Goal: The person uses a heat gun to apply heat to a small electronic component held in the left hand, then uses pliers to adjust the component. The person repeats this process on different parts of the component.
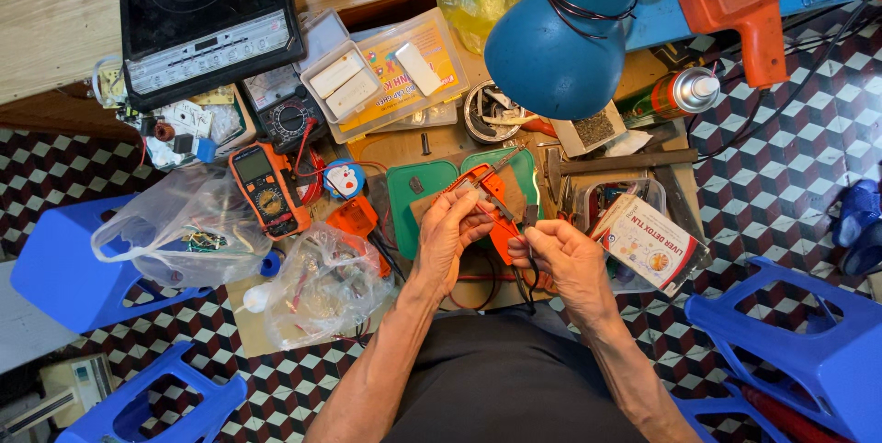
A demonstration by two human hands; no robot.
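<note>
My left hand [448,232] and my right hand [562,259] meet low over a cluttered work board. Between them I grip an orange-handled hand tool [498,209] with metal jaws pointing up and away. The left fingers pinch its upper part, the right fingers close around its lower end by some dark wires [525,282]. Just beyond the hands lies a green case [413,187], opened flat. Whether a small part sits in the jaws is hidden by my fingers.
An orange multimeter [266,187] and two clear plastic bags [188,232] lie left. A blue lamp shade [560,43] hangs over the board. A hammer [625,162], spray can [675,92], orange heat gun [744,2], induction hob [204,16] and blue stools [808,351] surround me.
</note>
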